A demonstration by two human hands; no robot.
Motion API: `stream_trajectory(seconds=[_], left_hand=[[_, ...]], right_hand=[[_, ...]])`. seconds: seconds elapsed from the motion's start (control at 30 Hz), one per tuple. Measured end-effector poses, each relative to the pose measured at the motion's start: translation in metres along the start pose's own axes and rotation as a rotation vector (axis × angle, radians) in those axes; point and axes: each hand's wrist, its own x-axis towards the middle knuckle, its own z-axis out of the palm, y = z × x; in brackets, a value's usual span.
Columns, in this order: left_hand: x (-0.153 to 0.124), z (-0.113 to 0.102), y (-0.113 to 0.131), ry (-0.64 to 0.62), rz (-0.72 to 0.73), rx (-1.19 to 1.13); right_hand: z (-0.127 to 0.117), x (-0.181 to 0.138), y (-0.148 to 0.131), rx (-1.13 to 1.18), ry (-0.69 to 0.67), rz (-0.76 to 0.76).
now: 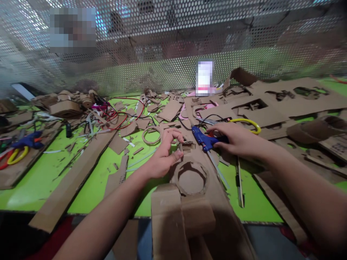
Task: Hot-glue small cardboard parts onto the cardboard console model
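My right hand point(238, 139) is wrapped around the handle of a blue glue gun point(200, 137). A translucent glue stick point(219, 171) trails from its rear. My left hand point(165, 155) is bent, with thumb and fingers apart beside a small cardboard box shape point(187, 146); whether the fingertips touch it is unclear. Just below stands a round cardboard ring point(192, 178) on a long cardboard strip point(217, 209). Nearer to me, a folded cardboard block point(166, 220) overhangs the table edge. A utility knife point(239, 184) lies below my right hand.
Scissors with yellow handles point(252, 124) lie behind my right hand. A cut cardboard sheet point(306, 95) covers the right back. At left are a long cardboard strip point(73, 180), tangled cables point(116, 119) and another blue tool point(28, 140). A perforated metal screen point(151, 54) borders the green table point(89, 198).
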Motion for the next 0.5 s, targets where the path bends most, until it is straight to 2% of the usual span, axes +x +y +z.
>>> stream_trajectory(seconds=[0.2,0.33,0.5], left_hand=[[0.005,-0.007,-0.005,0.145,0.045,-0.074],[0.006,-0.008,-0.005,0.159,0.045,-0.081],[0.005,-0.008,-0.010,0.136,0.053,-0.043]], right_hand=[[-0.012,-0.004,0.011,0.341,0.097,0.111],[-0.015,-0.004,0.017,0.573,0.207,0.033],[-0.012,-0.002,0.020,0.606,0.213,0.010]])
